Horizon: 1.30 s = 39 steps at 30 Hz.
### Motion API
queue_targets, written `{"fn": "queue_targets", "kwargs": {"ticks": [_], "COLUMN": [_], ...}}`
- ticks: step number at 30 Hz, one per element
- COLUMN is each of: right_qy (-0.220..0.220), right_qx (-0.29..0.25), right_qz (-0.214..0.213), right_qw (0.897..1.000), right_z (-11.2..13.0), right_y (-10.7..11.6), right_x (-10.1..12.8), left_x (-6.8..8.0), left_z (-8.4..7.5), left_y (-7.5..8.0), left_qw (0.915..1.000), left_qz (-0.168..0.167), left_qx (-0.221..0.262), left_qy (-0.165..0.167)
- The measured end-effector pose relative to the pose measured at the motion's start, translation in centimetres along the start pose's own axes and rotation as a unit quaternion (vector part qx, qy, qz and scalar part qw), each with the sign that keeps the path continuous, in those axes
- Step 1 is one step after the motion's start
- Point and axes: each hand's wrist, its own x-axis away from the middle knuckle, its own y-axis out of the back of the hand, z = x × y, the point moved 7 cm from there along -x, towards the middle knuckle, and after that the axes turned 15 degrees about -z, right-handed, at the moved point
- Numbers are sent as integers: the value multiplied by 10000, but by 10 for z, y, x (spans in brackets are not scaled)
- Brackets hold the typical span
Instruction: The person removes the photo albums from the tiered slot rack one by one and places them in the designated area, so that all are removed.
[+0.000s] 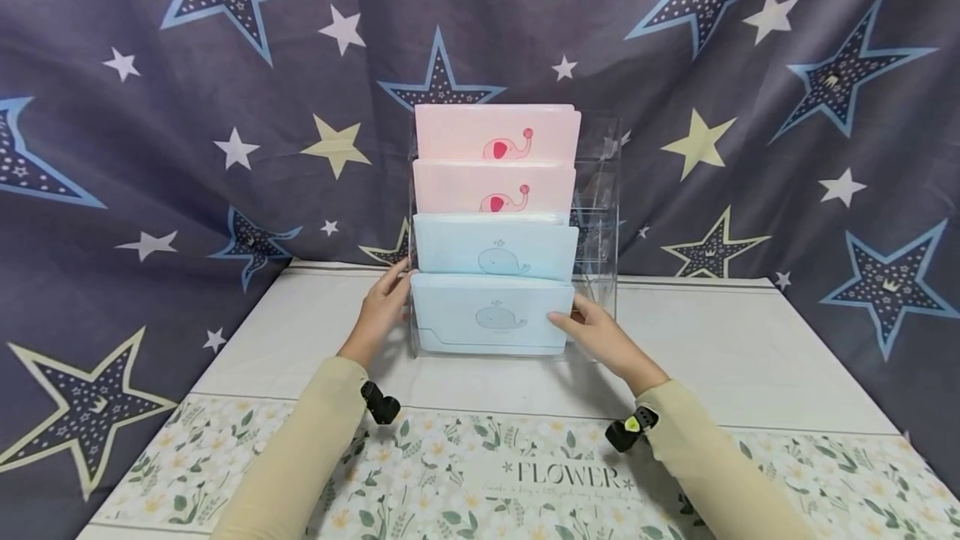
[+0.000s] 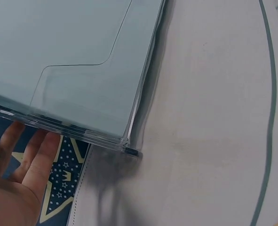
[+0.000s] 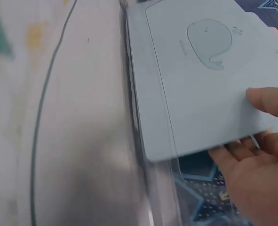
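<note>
Right hand (image 1: 600, 338) pinched the front whale folder (image 1: 491, 315) at center frame; left hand (image 1: 385, 304) flat, steadying the clear rack (image 1: 597, 215). Best kept level, seated straight.

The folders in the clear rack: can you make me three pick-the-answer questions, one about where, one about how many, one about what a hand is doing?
1. Where is the front blue folder?
A. lowest slot of the rack
B. flat on the table
C. top slot

2. How many pink folders are there?
A. one
B. two
C. four

3. What is the right hand doing?
A. resting flat on the table
B. making an empty fist
C. pinching the front blue folder's edge

Answers:
1 A, it stands lowest and nearest in the head view.
2 B, two pink folders with an elephant, the top pink folder and the second pink folder.
3 C, the right wrist view shows the thumb on its face and fingers behind.
</note>
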Motion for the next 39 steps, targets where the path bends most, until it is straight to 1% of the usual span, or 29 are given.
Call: {"fn": "queue_targets", "kwargs": {"ticks": [2, 5, 8, 10, 14, 19, 24, 30, 35, 39], "right_qy": [-120, -425, -590, -596, -597, -608, -593, -552, -339, -31], "right_qx": [-241, -469, -622, -770, -1019, -1320, -1202, -1111, -1175, -1204], "right_qz": [175, 271, 264, 242, 19, -419, -795, -898, -928, -1051], "right_qw": [9995, 9976, 9960, 9950, 9930, 9885, 9878, 9882, 9881, 9871], "right_z": [-1, -6, -11, -12, -16, -19, -17, -7, 5, 15], "right_y": [-8, -16, -22, -25, -27, -26, -21, -10, 6, 24], "right_x": [-2, -5, -6, -6, -6, -5, -4, -1, 0, 2], "left_x": [-1, -2, -3, -2, 0, 2, 1, 0, 1, 3], "left_z": [0, 0, 0, -1, -2, -2, -2, -1, -2, -3], "left_y": [0, 0, 0, 0, 1, 0, 0, -1, -1, -2], "left_qw": [10000, 10000, 10000, 10000, 10000, 10000, 10000, 10000, 10000, 9999], "left_qz": [7, 18, 21, 18, -18, 15, 33, 23, 29, 71], "left_qx": [-10, -35, -47, -61, -60, -77, -39, -52, -91, -152], "left_qy": [-27, -60, -63, -66, -5, -9, -56, -27, -12, -2]}}
